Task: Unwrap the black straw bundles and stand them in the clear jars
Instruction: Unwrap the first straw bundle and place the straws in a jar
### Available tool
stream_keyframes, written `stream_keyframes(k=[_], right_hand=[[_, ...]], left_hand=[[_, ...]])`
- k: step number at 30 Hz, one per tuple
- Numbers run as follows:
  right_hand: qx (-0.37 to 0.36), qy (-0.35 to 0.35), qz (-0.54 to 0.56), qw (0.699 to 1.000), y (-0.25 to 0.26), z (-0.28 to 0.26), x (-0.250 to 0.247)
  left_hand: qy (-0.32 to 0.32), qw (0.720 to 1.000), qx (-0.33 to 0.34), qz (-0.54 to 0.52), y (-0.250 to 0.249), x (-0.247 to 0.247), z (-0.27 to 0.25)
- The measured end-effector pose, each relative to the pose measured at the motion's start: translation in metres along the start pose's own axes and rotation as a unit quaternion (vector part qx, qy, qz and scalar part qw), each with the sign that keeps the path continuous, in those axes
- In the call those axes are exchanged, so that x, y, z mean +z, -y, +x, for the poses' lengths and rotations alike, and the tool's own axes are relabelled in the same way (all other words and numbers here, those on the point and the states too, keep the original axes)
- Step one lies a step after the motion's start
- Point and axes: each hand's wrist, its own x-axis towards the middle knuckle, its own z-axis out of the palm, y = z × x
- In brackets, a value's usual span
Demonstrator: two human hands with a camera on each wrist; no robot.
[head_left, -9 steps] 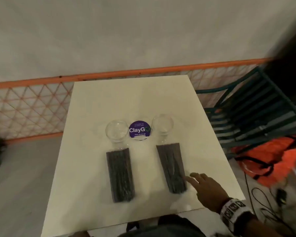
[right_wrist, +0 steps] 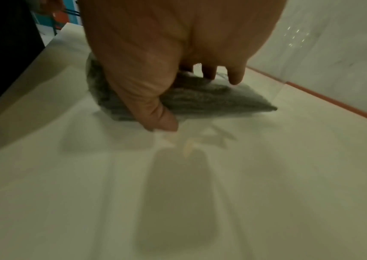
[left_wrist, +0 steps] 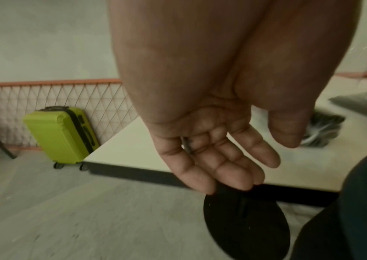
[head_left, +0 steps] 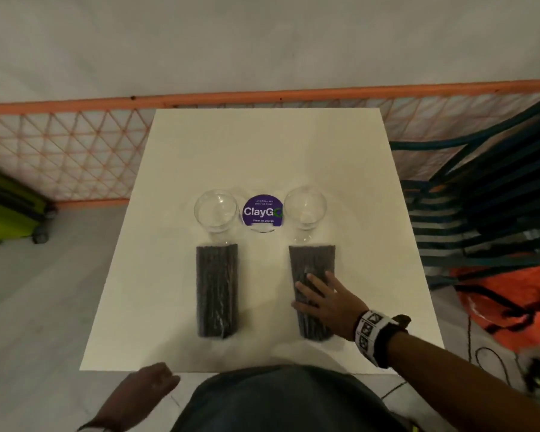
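Observation:
Two wrapped bundles of black straws lie lengthwise on the white table (head_left: 262, 145). Behind the left bundle (head_left: 217, 288) stands a clear jar (head_left: 215, 212), and behind the right bundle (head_left: 312, 260) a second clear jar (head_left: 305, 207). Both jars hold nothing. My right hand (head_left: 306, 291) lies on the near half of the right bundle, fingers spread on top and thumb at its left side. In the right wrist view the right hand (right_wrist: 191, 98) arches over that bundle (right_wrist: 211, 98), thumb tip on the table. My left hand (head_left: 150, 381) hangs relaxed and holds nothing, just below the table's front edge; in the left wrist view this hand (left_wrist: 222, 158) shows the same.
A round purple sticker (head_left: 262, 212) sits between the jars. An orange mesh fence (head_left: 75, 145) runs behind the table. A lime green suitcase (head_left: 10, 207) stands on the floor at left. Stacked dark chairs (head_left: 480, 198) and an orange bag (head_left: 505, 294) are at right.
My right hand has moved forward and left from beside the right bundle's near end onto the bundle. My left hand has come into view at the table's front edge.

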Motion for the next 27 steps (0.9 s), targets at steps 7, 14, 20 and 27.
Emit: stream_keyframes(k=[7,14,20,27], right_hand=[[-0.024,-0.065,0.108,0.992,-0.01,0.009,-0.003],[0.051,-0.184,0.478,0.857,-0.032,-0.013,-0.044],[0.103,-0.271,0.586,0.757,-0.032,-0.03,-0.051],[0.188,-0.258,0.606,0.728,-0.026,-0.028,-0.027]], left_hand=[[-0.111,0.985,0.126,-0.045,-0.131,0.001,-0.019],[-0.115,0.956,0.244,-0.111,-0.225,-0.003,-0.003],[-0.107,0.924,0.34,-0.141,-0.269,-0.008,0.004],[-0.044,0.936,0.326,-0.125,-0.288,-0.018,0.016]])
